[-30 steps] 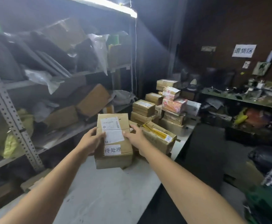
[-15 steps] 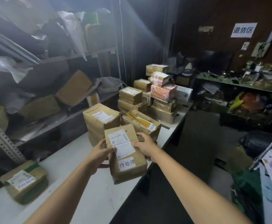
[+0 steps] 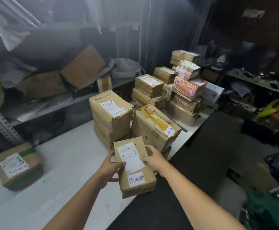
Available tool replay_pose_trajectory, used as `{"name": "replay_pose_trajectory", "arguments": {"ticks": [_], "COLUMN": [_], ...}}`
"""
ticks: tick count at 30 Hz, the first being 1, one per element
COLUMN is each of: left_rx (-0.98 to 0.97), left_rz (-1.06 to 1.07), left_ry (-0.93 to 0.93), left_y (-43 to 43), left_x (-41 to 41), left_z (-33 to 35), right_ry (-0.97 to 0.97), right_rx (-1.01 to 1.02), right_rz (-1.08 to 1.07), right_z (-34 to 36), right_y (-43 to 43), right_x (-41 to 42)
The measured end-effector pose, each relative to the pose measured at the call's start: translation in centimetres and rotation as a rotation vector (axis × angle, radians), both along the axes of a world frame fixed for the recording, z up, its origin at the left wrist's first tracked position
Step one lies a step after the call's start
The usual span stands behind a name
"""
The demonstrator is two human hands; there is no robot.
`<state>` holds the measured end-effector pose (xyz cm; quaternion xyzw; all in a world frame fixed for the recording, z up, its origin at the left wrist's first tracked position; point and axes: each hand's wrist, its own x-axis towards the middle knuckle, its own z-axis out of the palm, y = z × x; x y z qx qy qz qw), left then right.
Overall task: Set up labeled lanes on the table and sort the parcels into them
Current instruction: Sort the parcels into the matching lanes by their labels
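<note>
Change noted: over the last second the small brown parcel (image 3: 133,166) has come down and toward you. It now sits low over the front edge of the white table (image 3: 65,163), just in front of the yellow-taped box (image 3: 155,125); you cannot tell whether its base touches the tabletop. Your left hand (image 3: 109,170) grips its left side, thumb laid over the shipping label. Your right hand (image 3: 152,159) grips the right edge, fingers curled round it. Reading: its 待处理 sticker (image 3: 136,179) matches those on the two nearest piles, so this looks like a placement into that lane, not yet released. Count: hands 2; parcels showing a 待处理 sticker 3 (the held one, the yellow-taped box, the top of the tall stack (image 3: 110,113)); tall stack at least 3 boxes deep; green-taped parcel (image 3: 17,165) 1, well apart at the left; far pile (image 3: 185,105) about ten, too overlapped for a firm figure.
</note>
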<state>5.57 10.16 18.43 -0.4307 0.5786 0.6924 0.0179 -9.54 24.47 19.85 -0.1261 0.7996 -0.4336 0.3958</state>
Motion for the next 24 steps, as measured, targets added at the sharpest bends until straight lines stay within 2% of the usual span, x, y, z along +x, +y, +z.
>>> {"name": "replay_pose_trajectory", "arguments": {"ticks": [5, 12, 24], "left_rx": [0.034, 0.022, -0.004], "left_rz": [0.146, 0.353, 0.391], "left_ry": [-0.025, -0.073, -0.148], "left_y": [0.1, 0.6, -0.9], "left_x": [-1.8, -4.7, -7.1], "left_z": [-2.8, -5.8, -9.4], "right_ry": [-0.03, -0.043, 0.005], "right_rx": [0.07, 0.056, 0.037], "right_rz": [0.119, 0.291, 0.353], "right_z": [-3.4, -7.4, -10.4], "right_y": [-2.8, -5.9, -9.3], "right_x": [-4.2, -8.2, -10.6]}}
